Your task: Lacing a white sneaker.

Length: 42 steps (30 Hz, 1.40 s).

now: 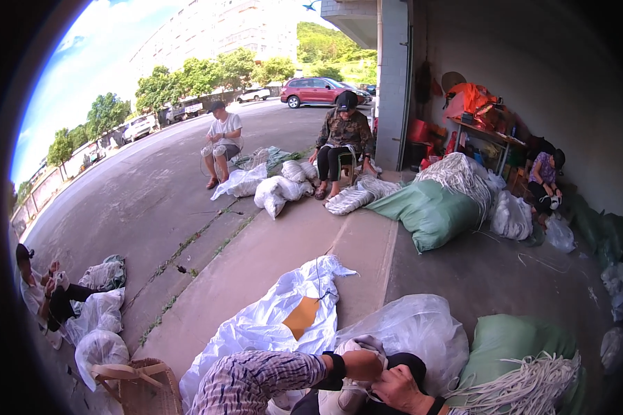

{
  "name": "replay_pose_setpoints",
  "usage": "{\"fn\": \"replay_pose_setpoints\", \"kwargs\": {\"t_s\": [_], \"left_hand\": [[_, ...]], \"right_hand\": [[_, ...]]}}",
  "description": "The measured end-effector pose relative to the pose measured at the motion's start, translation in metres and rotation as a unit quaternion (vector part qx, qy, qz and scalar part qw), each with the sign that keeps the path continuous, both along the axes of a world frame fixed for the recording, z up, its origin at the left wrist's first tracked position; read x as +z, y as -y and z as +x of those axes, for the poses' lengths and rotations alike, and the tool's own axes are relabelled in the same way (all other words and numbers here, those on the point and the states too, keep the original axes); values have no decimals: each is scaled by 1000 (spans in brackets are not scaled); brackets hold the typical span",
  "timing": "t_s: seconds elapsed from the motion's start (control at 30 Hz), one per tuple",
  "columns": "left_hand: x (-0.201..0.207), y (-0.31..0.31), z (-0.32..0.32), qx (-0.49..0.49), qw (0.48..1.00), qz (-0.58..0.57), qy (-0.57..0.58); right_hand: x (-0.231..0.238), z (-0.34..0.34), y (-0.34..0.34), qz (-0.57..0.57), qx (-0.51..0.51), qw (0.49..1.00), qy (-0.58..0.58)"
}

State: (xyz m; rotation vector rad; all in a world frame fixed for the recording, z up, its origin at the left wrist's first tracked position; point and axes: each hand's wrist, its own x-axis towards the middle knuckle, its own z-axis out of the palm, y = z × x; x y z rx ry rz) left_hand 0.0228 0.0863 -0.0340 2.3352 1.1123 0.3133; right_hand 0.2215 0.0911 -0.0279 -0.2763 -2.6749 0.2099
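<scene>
At the lower edge, my left hand (364,365) reaches in from a striped sleeve with a black wristband. It is closed at a white shoe (346,397), its fingertips partly hidden. My right hand (399,389), with a black band at its wrist, is closed beside it, fingers bent together. What those right fingers pinch is too small to make out. Another pale shoe-like piece (367,344) shows just beyond my hands. Dark cloth lies under and behind them. To the right, a thick bundle of white laces (526,380) spills over a green sack (516,339).
A clear plastic bag (415,332) and a white woven sheet (270,304) with an orange-brown patch lie ahead. A wicker chair (149,387) stands at left. Several people sit farther off among stuffed bags. Another green sack (429,211) bears laces. A pillar (393,97) and red car (318,91) stand beyond.
</scene>
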Motion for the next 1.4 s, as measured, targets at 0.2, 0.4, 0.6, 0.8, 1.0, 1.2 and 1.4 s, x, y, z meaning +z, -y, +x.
{"fn": "replay_pose_setpoints", "kwargs": {"t_s": [0.2,0.4,0.6,0.8,1.0,1.2,1.4], "left_hand": [[30,11,27,53,975,-53,-208],[32,14,34,30,974,-41,-220],[15,16,35,45,974,-32,-218],[20,12,36,12,974,-48,-221],[17,7,38,7,973,-47,-226],[2,10,-14,146,879,-226,394],[-12,23,-31,178,680,-376,604]], "right_hand": [[-3,-2,0,41,-4,999,-11],[-6,5,6,43,-9,999,-26],[5,11,6,26,-11,1000,-6],[9,9,14,-16,1,999,-37],[6,11,13,-19,7,999,-34],[13,12,13,-41,6,999,-27],[33,-11,28,-96,-6,995,1]]}}
